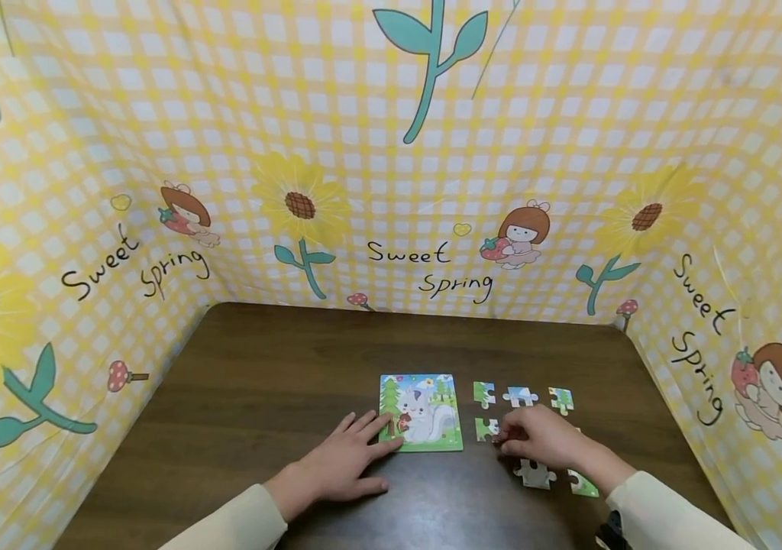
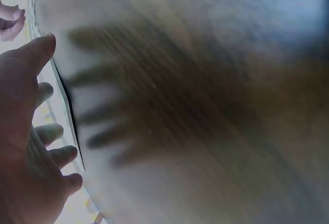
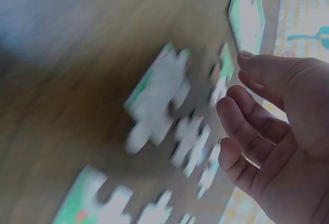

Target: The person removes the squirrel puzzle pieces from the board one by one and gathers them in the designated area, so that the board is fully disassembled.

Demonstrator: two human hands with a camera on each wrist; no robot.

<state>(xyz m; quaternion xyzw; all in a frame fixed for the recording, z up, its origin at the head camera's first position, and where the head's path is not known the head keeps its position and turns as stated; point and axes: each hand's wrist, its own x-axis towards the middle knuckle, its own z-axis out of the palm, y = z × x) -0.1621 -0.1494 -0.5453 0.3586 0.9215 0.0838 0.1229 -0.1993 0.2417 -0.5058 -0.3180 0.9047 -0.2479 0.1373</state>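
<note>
My left hand (image 1: 339, 462) lies with spread, straight fingers, its fingertips over the left edge of a square picture board (image 1: 447, 437) showing a grey squirrel among trees. In the left wrist view its fingers (image 2: 43, 62) reach past the board's edge. Over the jigsaw pieces to the right, my right hand (image 1: 538, 437) has loosely bent fingers, beside a green-and-white jigsaw piece (image 1: 486, 429). The right wrist view shows its thumb and fingers apart, with nothing visible between them. Nearer the wrist camera lies a grey jigsaw piece (image 3: 159, 88) with a green edge.
Three top-row jigsaw pieces lie beyond my right hand, among them a blue-and-white one (image 1: 520, 396). A green corner piece (image 1: 582, 483) lies under the right forearm. Yellow checked cloth (image 1: 460, 176) surrounds the dark wooden table (image 1: 281, 359) at the back and sides.
</note>
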